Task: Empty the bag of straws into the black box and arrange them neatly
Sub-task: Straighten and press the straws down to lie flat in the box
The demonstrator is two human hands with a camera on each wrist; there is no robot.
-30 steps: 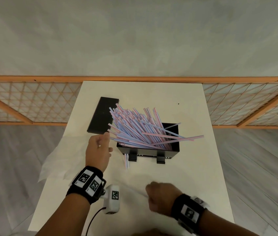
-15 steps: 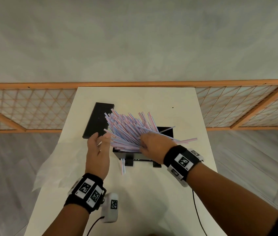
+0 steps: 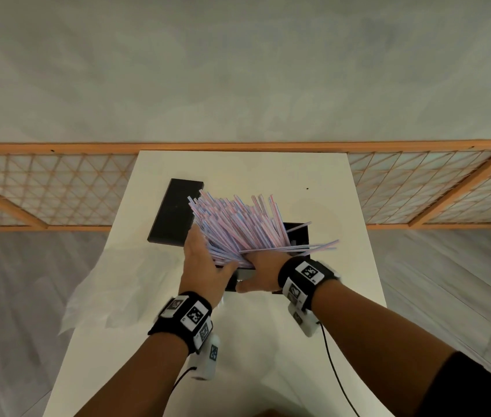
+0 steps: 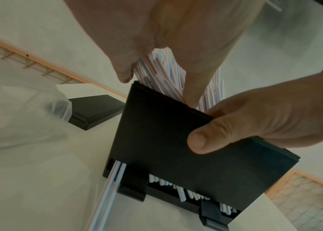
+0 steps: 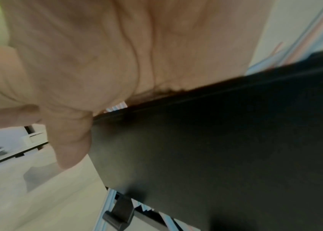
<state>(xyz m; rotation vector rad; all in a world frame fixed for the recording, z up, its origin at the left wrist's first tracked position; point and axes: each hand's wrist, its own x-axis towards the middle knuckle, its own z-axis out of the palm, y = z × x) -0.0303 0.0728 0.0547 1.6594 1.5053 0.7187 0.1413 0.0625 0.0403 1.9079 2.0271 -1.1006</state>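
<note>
Here, straws (image 3: 239, 227) between both hands' fingers (image 3: 197, 240), above black box (image 4: 166, 140).

The right hand (image 3: 261, 273) has left the near tabletop (image 3: 250, 341) and reached the black box (image 4: 168, 150); its thumb now lies on the front wall. The left hand (image 3: 205, 266) has closed in against the straws (image 3: 238, 227).

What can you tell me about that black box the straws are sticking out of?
The matte black rectangular box stands on the white table, open-topped, with a slot and two clips along its bottom front. Pink-and-blue striped straws fan out of it untidily. The right hand grips its front wall; the left hand presses the straws.
</note>
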